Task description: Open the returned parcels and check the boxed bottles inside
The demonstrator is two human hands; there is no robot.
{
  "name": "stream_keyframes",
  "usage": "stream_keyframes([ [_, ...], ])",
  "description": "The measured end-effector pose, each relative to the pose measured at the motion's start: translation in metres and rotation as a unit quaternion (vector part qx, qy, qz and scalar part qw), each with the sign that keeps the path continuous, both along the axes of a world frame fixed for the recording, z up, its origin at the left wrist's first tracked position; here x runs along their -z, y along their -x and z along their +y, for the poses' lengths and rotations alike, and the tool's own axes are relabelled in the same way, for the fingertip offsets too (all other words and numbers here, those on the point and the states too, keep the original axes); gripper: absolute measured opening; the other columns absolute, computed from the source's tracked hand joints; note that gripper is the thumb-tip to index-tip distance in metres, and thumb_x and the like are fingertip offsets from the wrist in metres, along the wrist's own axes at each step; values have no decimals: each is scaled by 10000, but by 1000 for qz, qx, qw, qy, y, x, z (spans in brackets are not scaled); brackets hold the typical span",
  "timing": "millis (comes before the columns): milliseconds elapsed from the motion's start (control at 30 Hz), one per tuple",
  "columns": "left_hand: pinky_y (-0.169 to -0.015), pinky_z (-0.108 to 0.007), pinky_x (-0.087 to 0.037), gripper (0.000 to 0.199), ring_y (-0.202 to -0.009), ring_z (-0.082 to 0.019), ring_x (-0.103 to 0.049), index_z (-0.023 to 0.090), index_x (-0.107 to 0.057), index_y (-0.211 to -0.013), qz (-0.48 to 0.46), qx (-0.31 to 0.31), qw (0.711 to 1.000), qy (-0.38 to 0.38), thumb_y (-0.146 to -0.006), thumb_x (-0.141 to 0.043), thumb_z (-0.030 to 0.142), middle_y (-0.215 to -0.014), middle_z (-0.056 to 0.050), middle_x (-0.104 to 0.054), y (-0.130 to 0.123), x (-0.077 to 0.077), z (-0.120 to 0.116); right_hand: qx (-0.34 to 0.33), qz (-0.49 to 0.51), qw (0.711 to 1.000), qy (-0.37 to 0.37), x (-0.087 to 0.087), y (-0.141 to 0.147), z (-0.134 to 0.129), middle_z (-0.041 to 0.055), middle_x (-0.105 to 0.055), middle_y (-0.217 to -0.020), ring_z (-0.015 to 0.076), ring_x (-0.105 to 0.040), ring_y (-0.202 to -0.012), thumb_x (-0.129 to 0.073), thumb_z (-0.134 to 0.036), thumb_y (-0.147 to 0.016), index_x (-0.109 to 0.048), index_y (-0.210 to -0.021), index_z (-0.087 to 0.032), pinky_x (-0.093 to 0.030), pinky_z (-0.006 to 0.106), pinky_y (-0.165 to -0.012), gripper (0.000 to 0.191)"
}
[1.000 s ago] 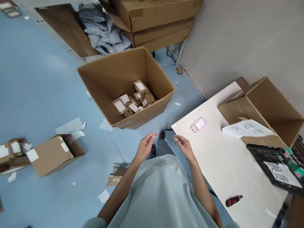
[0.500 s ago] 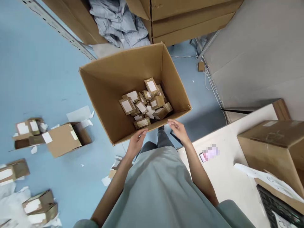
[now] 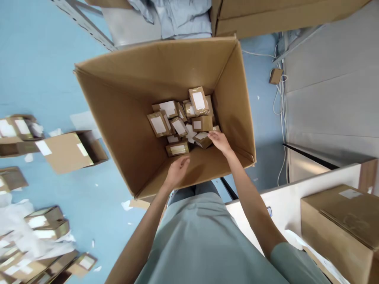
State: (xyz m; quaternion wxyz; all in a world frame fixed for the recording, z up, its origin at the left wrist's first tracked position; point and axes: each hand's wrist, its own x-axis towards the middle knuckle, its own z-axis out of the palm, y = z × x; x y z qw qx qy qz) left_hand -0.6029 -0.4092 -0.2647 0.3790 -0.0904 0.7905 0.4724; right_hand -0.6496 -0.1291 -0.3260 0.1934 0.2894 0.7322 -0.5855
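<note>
A large open cardboard carton (image 3: 112,118) stands in front of me, with several small brown boxes bearing white labels heaped on its bottom. My right hand (image 3: 219,141) reaches inside, its fingers stretched out beside a small box (image 3: 203,139) on the near right of the heap; whether they touch it I cannot tell. My left hand (image 3: 178,169) hovers inside the near wall with loosely bent fingers and nothing in them. Closest to it lies a small labelled box (image 3: 177,149). Another labelled box (image 3: 198,100) sits on top of the pile at the far right.
Grey plastic mailer bags (image 3: 186,17) lie beyond the carton by a metal rack post (image 3: 85,27). On the left floor are an opened carton (image 3: 68,152), small boxes and paper scraps. A white table (image 3: 284,209) with a closed carton (image 3: 340,225) stands right. Cables (image 3: 282,118) run along the wall.
Both hands have moved from the carton's near rim down into it, the right one farther, up to the small boxes. My view has come closer over the carton.
</note>
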Motion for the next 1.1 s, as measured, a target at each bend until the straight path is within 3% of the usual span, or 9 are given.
stream_keyframes([
  [167,-1139,-490,-574,423,-1195,-359,-783,179,-803,-1295,-17,69,996,60,-1025,-579,417,-1321,-156,-818,44,68,-1,-52,-60,996,-40,57,37,-8,136,-829,-1274,320,-781,-1256,-851,-445,-947,-798,-1252,-181,-558,503,-1180,406],
  [300,-1127,-425,-577,390,-1224,-317,-775,186,-786,-1327,-28,118,988,94,-1035,-574,334,-1347,-132,-815,85,136,7,-118,-87,974,-173,104,69,-13,197,-714,-1503,359,-652,-1464,-856,-528,-933,-680,-1483,-152,-490,501,-1255,689],
  [500,-1100,-421,-585,392,-1184,-325,-790,186,-787,-1352,-6,135,983,123,-1059,-585,351,-1263,-140,-839,127,223,19,-131,-134,938,-291,190,134,-28,318,-161,-1844,482,-144,-1730,-974,-640,-742,-218,-1786,-118,-301,639,-1347,1390],
  [600,-1094,-414,-588,388,-1197,-320,-788,179,-792,-1342,19,125,988,91,-1059,-583,342,-1286,-142,-833,137,258,16,-131,-137,932,-309,236,162,-36,308,-43,-1861,509,-39,-1733,-979,-672,-714,-110,-1810,-204,-290,742,-1304,1475],
  [733,-1104,-413,-584,389,-1232,-314,-778,179,-792,-1337,29,103,992,71,-1063,-575,350,-1317,-140,-826,134,295,2,-118,-146,927,-326,278,182,-43,307,-95,-1838,529,-114,-1701,-972,-607,-751,-120,-1807,-263,-338,763,-1249,1400],
  [833,-1078,-436,-597,381,-1201,-338,-786,188,-804,-1321,23,107,990,91,-1049,-596,356,-1285,-142,-835,124,310,-10,-101,-136,919,-356,285,182,-46,302,-284,-1729,492,-313,-1602,-912,-443,-833,-174,-1801,-228,-428,665,-1212,1236],
  [933,-1039,-450,-613,374,-1139,-357,-801,196,-815,-1303,8,117,988,100,-1028,-623,362,-1196,-140,-853,112,306,-22,-87,-106,915,-381,272,174,-51,263,-424,-1568,454,-446,-1443,-848,-398,-864,-244,-1786,-198,-485,588,-1156,1120],
  [1000,-1034,-442,-616,347,-1135,-353,-804,217,-825,-1270,-1,103,990,97,-1013,-640,358,-1165,-125,-860,106,290,-28,-76,-86,914,-390,250,164,-57,239,-452,-1502,445,-469,-1375,-836,-414,-854,-289,-1770,-192,-490,583,-1140,1090],
  [1100,-1066,-446,-609,312,-1143,-345,-805,232,-829,-1229,2,82,992,93,-994,-652,338,-1189,-115,-859,103,247,-36,-72,-56,913,-399,198,141,-69,209,-482,-1426,431,-491,-1309,-829,-406,-832,-325,-1754,-194,-495,587,-1121,1072],
])
